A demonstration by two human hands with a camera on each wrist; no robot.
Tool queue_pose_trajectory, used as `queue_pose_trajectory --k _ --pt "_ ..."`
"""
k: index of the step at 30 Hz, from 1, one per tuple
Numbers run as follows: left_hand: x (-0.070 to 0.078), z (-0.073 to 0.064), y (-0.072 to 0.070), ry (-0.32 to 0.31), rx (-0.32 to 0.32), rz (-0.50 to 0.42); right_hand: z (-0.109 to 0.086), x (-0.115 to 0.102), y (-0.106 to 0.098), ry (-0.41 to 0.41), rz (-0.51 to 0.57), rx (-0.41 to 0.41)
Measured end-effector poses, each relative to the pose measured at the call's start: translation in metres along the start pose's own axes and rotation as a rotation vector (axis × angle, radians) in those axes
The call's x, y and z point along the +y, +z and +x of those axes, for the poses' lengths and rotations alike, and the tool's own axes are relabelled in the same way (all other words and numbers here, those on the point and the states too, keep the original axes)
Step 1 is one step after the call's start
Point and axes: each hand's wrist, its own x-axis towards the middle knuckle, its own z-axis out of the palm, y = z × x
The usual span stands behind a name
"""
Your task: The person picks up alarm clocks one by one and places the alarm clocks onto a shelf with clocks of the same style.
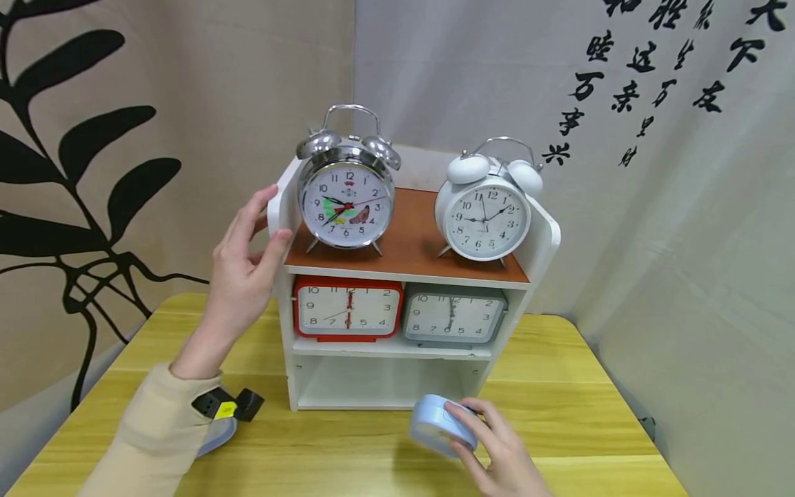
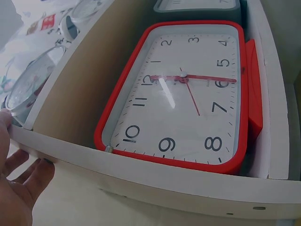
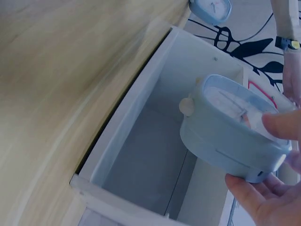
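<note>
My right hand [image 1: 497, 449] holds a small light-blue alarm clock [image 1: 437, 422] between thumb and fingers, just in front of the lowest compartment of a white shelf [image 1: 385, 351]. In the right wrist view the clock [image 3: 230, 136] is tilted, its face partly covered by the thumb. My left hand [image 1: 245, 259] grips the upper left side panel of the shelf, thumb at its front edge, fingers on the outer side. On the brown top board stand a silver twin-bell clock [image 1: 348, 207] and a white twin-bell clock [image 1: 487, 221]. The middle compartment holds a red rectangular clock [image 1: 348, 308] and a grey-blue one [image 1: 455, 316].
The shelf stands on a yellow wood-grain table [image 1: 559, 400]. Another light-blue clock [image 3: 211, 9] lies on the table at the left, mostly hidden by my left forearm in the head view. Behind hangs a curtain [image 1: 472, 69] with leaf prints and black characters.
</note>
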Motion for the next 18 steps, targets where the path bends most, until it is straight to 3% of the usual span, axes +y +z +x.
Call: queue_pose_trajectory --k 18 --pt "0.0 0.0 0.0 0.009 0.005 0.002 0.022 -0.008 0.032 -0.123 -0.011 -0.037"
